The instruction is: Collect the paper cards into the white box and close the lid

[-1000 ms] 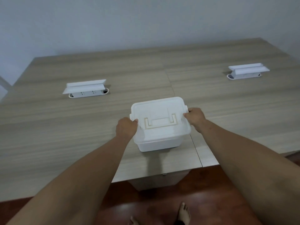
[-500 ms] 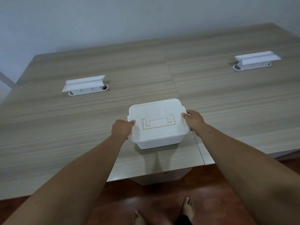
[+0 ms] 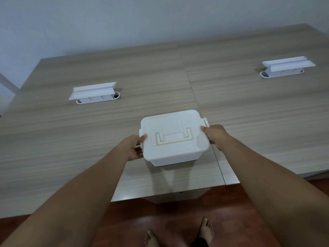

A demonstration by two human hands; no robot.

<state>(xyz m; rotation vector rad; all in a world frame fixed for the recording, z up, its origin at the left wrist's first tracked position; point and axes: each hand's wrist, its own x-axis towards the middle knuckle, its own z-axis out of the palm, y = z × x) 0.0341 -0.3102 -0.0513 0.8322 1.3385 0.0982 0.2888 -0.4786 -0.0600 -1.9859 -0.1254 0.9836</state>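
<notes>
One white box [image 3: 173, 147] stands at the near edge of the bench [image 3: 74, 139], about midway along it and just left of the seam between the two bench tops. Its lid [image 3: 170, 131] lies flat over the rim, with the carry handle [image 3: 173, 138] folded down into its recess.

No paper cards are visible anywhere on the bench. Judgement: the cards are most likely already inside, though the box is opaque and its contents cannot be confirmed. The collecting step appears complete and the lid is seated.

The left hand [image 3: 132, 147] is pressed to the left end of the box, thumb on the lid edge and fingers [image 3: 138, 152] curled around the side latch. The right hand [image 3: 215, 135] is against the right end, thumb on the lid corner and the rest of the hand cupped about the end of the box. The right latch [image 3: 206, 122] stands out from the box, apparently not yet snapped down. Whether the left latch is engaged cannot be told; the hand covers it.

Remaining, as judged: fastening one or both latches.

Count: one box, one lid, two hands, zero cards visible, two white socket units [image 3: 94, 93] [image 3: 286, 66] raised from the bench, one towards the far left and one towards the far right.
</notes>
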